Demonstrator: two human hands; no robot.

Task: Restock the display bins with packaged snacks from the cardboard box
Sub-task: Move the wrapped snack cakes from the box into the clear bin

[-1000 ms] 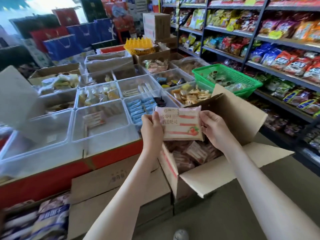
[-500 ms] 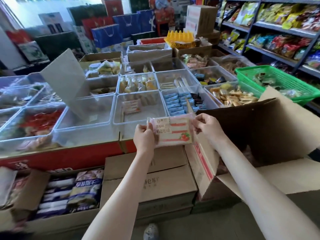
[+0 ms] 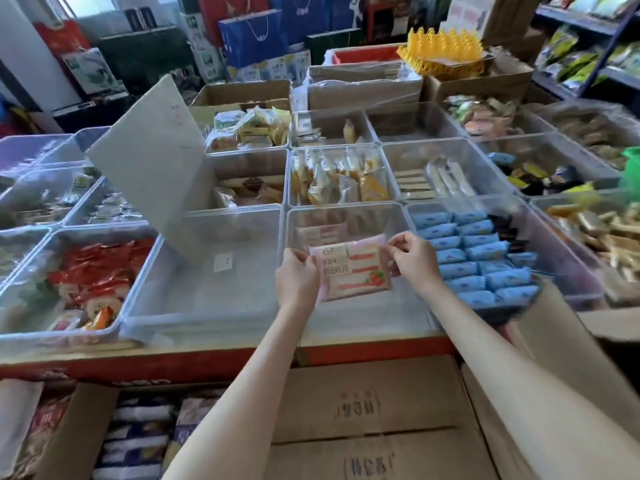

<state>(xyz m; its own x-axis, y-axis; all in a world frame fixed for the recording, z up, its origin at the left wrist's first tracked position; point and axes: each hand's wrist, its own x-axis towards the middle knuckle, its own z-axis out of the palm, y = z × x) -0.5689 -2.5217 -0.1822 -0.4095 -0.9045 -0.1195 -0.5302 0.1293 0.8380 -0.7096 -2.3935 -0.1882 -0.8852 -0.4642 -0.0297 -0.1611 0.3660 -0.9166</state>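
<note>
While closed cartons [image 3: 374, 427] sit nearest, left hand [image 3: 296, 275] and right hand [image 3: 414, 259] each keep a pinching grip on one pink snack packet [image 3: 349, 271], held above a clear display bin [image 3: 363, 317]; similar packets [image 3: 318, 233] lie at its far end; blue-wrapped snacks [image 3: 478, 258] fill the neighbouring bin, right.

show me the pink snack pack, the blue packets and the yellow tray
pink snack pack [image 3: 349, 271]: head view, middle of its printed front
blue packets [image 3: 479, 251]: head view, top of one packet in the middle of the pile
yellow tray [image 3: 441, 46]: head view, centre of its spiky top
</note>
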